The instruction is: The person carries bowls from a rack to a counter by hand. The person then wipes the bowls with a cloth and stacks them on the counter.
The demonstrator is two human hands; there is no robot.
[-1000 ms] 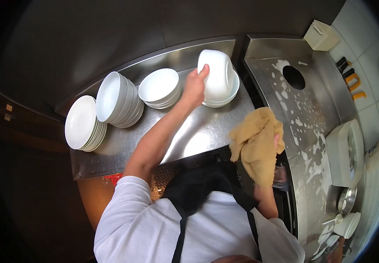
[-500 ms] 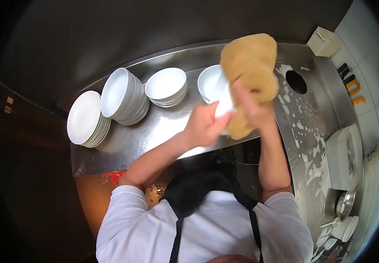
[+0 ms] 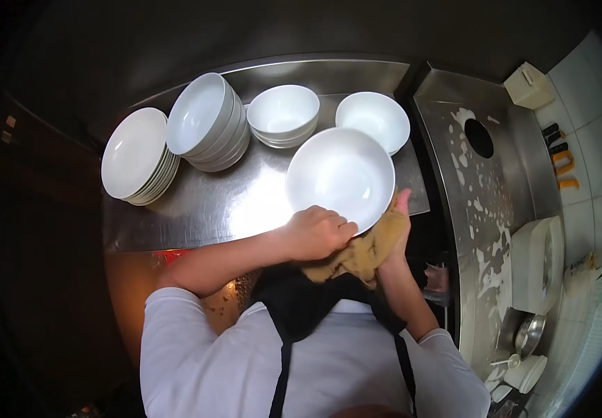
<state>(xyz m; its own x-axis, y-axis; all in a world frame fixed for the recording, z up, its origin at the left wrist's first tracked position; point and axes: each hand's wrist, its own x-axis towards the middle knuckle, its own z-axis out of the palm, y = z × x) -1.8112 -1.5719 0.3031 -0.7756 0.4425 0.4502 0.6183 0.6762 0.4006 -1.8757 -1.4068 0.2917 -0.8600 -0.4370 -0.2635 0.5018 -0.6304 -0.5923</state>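
A white bowl [image 3: 340, 174] is held up over the steel counter [image 3: 210, 223], its inside facing me. My left hand [image 3: 320, 233] grips its near rim, fingers closed. Under the bowl's right side, my right hand [image 3: 397, 233] holds a tan cloth [image 3: 363, 256] against the outside, thumb showing at the edge. Just behind the held bowl are more white bowls [image 3: 377, 115]. To their left stands a short stack of white bowls [image 3: 283, 110].
Farther left are a tilted stack of larger bowls [image 3: 200, 115] and a stack of plates [image 3: 132, 153]. On the right, a foam-spotted steel sink surface [image 3: 447, 160] has a round hole [image 3: 479, 138], with a whitish tub [image 3: 537, 265] beyond.
The bowl has come down from the right-hand stack toward me and turned its inside up. The cloth has moved from over the bowl to beneath it.
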